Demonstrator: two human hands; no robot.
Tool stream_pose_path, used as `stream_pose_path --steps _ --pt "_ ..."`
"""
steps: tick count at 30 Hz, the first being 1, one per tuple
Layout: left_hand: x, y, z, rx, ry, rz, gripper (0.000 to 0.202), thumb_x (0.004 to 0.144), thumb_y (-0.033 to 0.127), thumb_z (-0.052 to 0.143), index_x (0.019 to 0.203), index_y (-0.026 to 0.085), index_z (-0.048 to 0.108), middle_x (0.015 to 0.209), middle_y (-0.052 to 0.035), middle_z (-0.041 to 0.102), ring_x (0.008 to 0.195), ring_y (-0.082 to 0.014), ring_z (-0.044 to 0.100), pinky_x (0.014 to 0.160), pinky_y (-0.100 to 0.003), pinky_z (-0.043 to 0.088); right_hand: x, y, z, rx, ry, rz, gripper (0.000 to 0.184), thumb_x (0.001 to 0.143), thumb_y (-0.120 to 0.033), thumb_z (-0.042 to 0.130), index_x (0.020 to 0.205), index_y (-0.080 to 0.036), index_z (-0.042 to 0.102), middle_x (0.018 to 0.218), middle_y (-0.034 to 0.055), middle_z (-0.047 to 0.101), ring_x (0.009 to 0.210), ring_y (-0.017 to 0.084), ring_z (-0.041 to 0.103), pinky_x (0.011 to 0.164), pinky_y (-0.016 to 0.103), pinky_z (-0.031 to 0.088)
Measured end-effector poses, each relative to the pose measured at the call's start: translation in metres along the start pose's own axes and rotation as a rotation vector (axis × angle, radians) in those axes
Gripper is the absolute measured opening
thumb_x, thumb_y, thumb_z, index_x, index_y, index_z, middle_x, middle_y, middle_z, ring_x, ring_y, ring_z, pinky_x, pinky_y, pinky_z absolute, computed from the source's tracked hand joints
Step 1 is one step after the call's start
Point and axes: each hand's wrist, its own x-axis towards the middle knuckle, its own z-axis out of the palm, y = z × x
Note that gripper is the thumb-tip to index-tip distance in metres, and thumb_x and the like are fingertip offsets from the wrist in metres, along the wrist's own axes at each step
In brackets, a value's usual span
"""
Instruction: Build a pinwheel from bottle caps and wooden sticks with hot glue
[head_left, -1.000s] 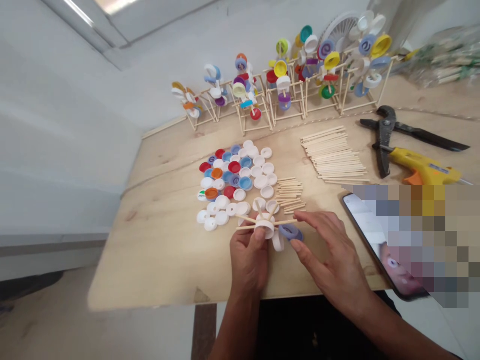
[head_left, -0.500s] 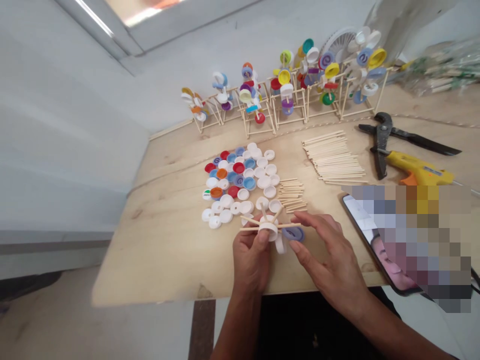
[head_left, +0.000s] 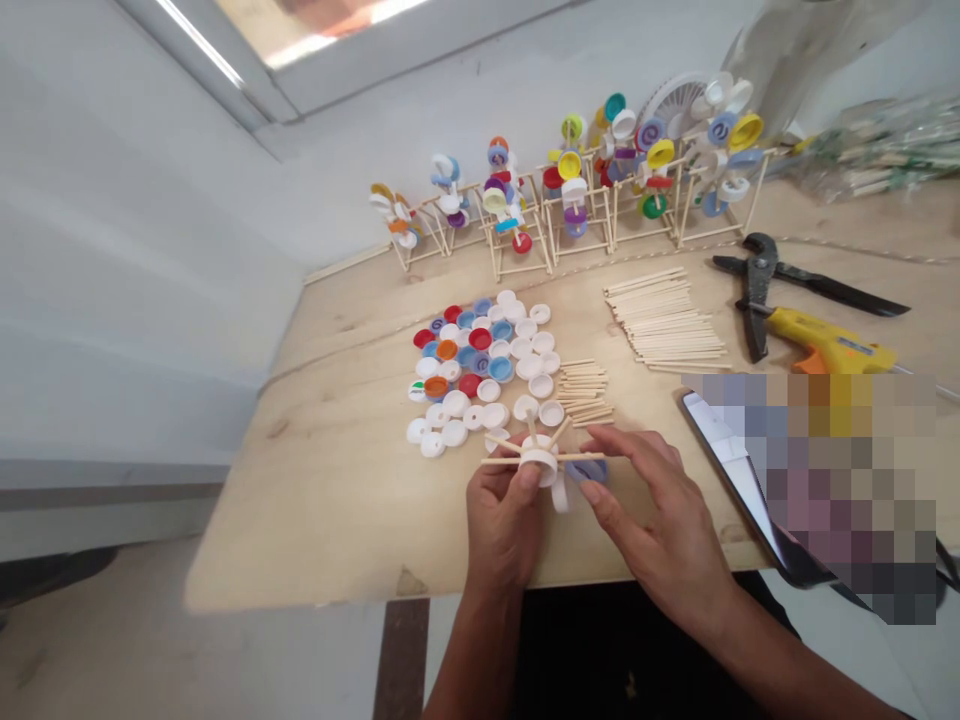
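Left hand point(head_left: 504, 525) pinching a round white plastic hub point(head_left: 538, 467) with pale wooden sticks radiating from it, held over the near part of the pale wooden desk point(head_left: 322, 500). Right hand point(head_left: 660, 515) with thumb and forefinger parted about a round translucent-blue plastic cap point(head_left: 588, 469) beside the hub; whether they grip it cannot be told. Beyond lie assorted round plastic caps point(head_left: 480, 340) and short wooden sticks point(head_left: 585, 392).

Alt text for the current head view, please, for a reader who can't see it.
A person's left hand holds a white hub with wooden sticks radiating from it; the right hand, finger and thumb apart, is beside a blue cap. On the table lie loose caps, stick piles, pliers and a yellow glue gun, with cap wheels behind.
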Motion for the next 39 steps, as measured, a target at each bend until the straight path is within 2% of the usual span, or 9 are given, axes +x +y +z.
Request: stream_pose_path --steps 8,12,17,32,39 --pt "-0.004 0.004 -0.002 -0.027 -0.004 0.004 0.035 0.055 0.037 0.084 0.08 0.016 0.071 0.08 -0.0051 0.072 0.072 -0.0179 0.066 0.074 -0.031 0.05 -0.002 -0.004 0.0 0.024 -0.033 0.02 0.037 0.087 -0.029 0.056 0.123 -0.027 0.048 0.107 0.0025 0.065 0.102 0.019 0.057 0.087 0.038 0.042" --pt "-0.007 0.003 -0.004 0.006 -0.025 0.021 0.036 0.057 0.041 0.082 0.079 0.015 0.07 0.078 -0.007 0.072 0.073 -0.0209 0.067 0.073 -0.033 0.051 -0.004 -0.007 0.0 0.026 -0.036 0.032 0.038 0.087 -0.03 0.056 0.123 -0.028 0.048 0.106 0.0021 0.065 0.101 0.019 0.058 0.09 0.039 0.041" --pt "-0.01 0.003 -0.007 0.018 -0.008 0.032 0.039 0.057 0.041 0.081 0.083 0.016 0.07 0.086 -0.0092 0.073 0.08 -0.0244 0.067 0.078 -0.037 0.05 -0.008 -0.01 0.0 0.039 -0.039 0.041 0.039 0.086 -0.028 0.057 0.123 -0.028 0.049 0.106 0.0025 0.065 0.101 0.019 0.058 0.089 0.039 0.043" --pt "-0.018 0.009 -0.01 -0.066 -0.044 0.05 0.036 0.057 0.037 0.084 0.085 0.018 0.074 0.088 -0.0055 0.072 0.079 -0.0171 0.065 0.083 -0.032 0.049 -0.015 -0.021 0.005 0.118 0.01 0.104 0.037 0.082 -0.029 0.058 0.119 -0.024 0.055 0.105 0.005 0.066 0.1 0.02 0.061 0.09 0.041 0.046" --pt "-0.02 0.008 -0.01 -0.052 -0.026 0.052 0.038 0.056 0.037 0.084 0.087 0.017 0.074 0.093 -0.0076 0.072 0.084 -0.0185 0.065 0.085 -0.032 0.048 -0.019 -0.018 0.009 0.157 0.016 0.121 0.037 0.083 -0.029 0.058 0.119 -0.024 0.054 0.105 0.0055 0.064 0.1 0.02 0.06 0.092 0.043 0.045"
